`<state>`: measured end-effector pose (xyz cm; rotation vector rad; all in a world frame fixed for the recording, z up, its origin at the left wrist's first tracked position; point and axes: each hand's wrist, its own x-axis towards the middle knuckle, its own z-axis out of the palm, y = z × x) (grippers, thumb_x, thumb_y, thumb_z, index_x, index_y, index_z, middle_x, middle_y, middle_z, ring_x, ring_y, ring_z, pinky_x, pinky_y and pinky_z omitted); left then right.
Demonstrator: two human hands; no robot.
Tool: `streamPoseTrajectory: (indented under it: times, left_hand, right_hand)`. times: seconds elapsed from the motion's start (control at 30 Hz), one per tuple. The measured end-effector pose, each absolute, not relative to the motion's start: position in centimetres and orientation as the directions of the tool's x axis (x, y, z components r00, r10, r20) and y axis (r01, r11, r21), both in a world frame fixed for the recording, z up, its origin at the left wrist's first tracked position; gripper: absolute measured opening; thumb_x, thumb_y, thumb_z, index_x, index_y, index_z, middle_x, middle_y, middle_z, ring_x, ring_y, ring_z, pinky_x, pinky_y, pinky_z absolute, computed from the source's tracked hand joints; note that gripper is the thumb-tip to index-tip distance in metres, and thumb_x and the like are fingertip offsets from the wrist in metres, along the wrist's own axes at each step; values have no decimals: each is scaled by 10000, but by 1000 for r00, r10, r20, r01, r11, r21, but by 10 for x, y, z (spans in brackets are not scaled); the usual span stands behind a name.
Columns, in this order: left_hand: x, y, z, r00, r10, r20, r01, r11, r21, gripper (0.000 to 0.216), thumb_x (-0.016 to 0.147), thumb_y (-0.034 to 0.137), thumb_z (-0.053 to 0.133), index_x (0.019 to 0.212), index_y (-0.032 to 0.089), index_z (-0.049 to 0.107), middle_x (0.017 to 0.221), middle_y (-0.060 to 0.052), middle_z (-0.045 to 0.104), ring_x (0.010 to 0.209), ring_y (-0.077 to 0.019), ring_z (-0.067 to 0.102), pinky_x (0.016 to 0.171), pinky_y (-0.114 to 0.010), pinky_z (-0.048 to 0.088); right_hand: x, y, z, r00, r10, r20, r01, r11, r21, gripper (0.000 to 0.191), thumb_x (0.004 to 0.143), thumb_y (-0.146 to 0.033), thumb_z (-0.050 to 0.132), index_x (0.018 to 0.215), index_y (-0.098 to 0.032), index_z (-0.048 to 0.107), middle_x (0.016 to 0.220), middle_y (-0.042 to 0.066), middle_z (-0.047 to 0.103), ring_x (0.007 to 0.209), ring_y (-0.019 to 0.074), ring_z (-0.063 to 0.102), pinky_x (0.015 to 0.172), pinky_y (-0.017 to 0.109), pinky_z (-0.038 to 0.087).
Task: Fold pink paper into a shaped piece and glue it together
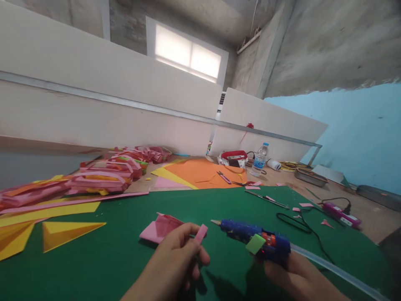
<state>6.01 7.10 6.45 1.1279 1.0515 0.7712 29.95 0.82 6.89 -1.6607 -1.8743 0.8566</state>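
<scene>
My left hand (180, 255) is closed, pinching a short pink paper strip (201, 234) between thumb and fingers. Just beyond it, a folded pink paper piece (159, 228) lies on the green mat (125, 267); whether the strip joins it is hidden behind the hand. My right hand (291, 271) grips a blue hot glue gun (247, 232) from below. Its nozzle points left, a little short of the pink strip. A long clear glue stick (335, 269) sticks out of its back end, and a green scrap (255, 243) is on its side.
Folded pink paper pieces (103, 175) and yellow paper (69, 234) lie at left. Orange sheets (194, 171), small snips (224, 177) and a water bottle (259, 159) stand behind the mat. At right are a thin metal tool (266, 199), black cable (300, 225) and purple power strip (341, 214).
</scene>
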Motion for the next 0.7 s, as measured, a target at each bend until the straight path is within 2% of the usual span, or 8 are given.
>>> streamPoseTrajectory:
  times: [0.2, 0.33, 0.5, 0.7]
  left_hand:
    - [61, 70, 66, 342, 925, -166, 172, 112, 979, 340, 798, 515, 437, 809, 191, 536, 601, 28, 609, 355, -63, 437, 329, -165, 267]
    - [59, 71, 63, 378, 919, -111, 201, 35, 979, 331, 795, 507, 444, 765, 189, 530, 589, 27, 607, 357, -68, 434, 358, -177, 309]
    - [60, 70, 60, 391, 917, -83, 193, 7, 981, 292, 796, 463, 471, 682, 194, 487, 565, 37, 599, 364, -78, 478, 381, -182, 331]
    - [59, 70, 64, 394, 910, -131, 170, 68, 983, 308, 790, 491, 453, 760, 191, 517, 593, 34, 605, 368, -65, 455, 373, -170, 314]
  right_hand:
    - [289, 5, 77, -188, 982, -22, 708, 120, -696, 427, 791, -563, 452, 905, -218, 676, 902, 86, 652, 813, 284, 582, 709, 364, 490]
    - [289, 4, 75, -192, 981, -10, 694, 128, -708, 390, 797, -536, 478, 964, -236, 663, 890, 71, 656, 791, 267, 587, 703, 350, 492]
    - [289, 4, 75, -164, 986, 9, 679, 120, -725, 418, 788, -540, 507, 1041, -238, 649, 956, 71, 653, 883, 280, 585, 780, 368, 483]
    - [292, 7, 71, -196, 981, -1, 697, 139, -703, 388, 792, -525, 504, 1018, -242, 644, 916, 52, 656, 784, 248, 593, 714, 334, 501]
